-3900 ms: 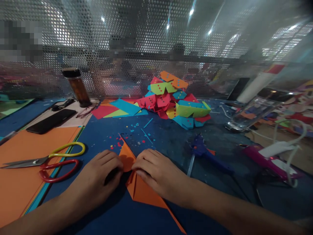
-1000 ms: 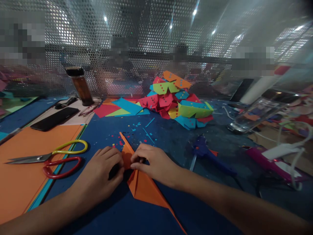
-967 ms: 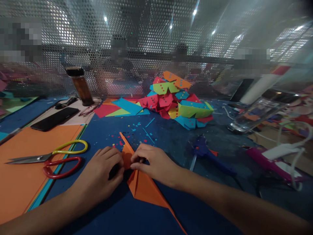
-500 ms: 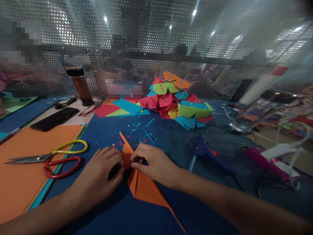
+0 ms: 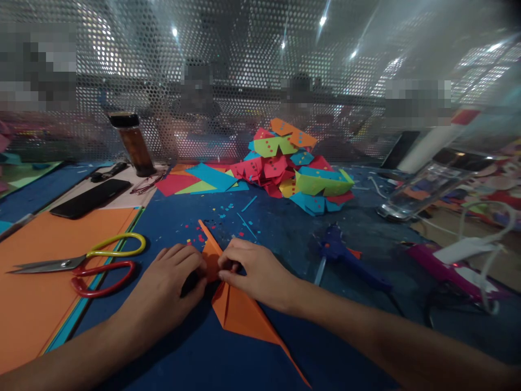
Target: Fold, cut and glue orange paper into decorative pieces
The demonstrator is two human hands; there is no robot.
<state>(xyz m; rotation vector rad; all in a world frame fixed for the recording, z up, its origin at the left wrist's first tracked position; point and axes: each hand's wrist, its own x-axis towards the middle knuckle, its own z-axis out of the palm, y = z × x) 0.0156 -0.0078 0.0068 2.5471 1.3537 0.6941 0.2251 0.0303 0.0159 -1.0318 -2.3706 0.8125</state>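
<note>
In the head view, your left hand (image 5: 171,285) lies flat with its fingers curled down onto the orange paper (image 5: 236,309). Your right hand (image 5: 254,271) sits just beside it, and its fingertips pinch a fold of that same paper. Both hands are narrow and pressing on the paper, and they almost touch each other. The orange paper lies on the blue desk (image 5: 285,233), right in front of you. One pointed end sticks out past your hands and a long point runs back toward you.

To your left, a pair of scissors (image 5: 87,263) with a yellow handle and a red handle rests on a big orange sheet (image 5: 36,271). Behind that sheet lies a black phone (image 5: 90,198), and a brown bottle (image 5: 131,144) stands upright near the mesh wall (image 5: 244,76). A pile of folded papers (image 5: 293,168) in red, green, blue and orange sits well apart from your hands, farther back on the desk. A blue glue gun (image 5: 345,258) lies to the right of your right hand. Tiny paper bits (image 5: 222,217) are scattered between your hands and the pile.
</note>
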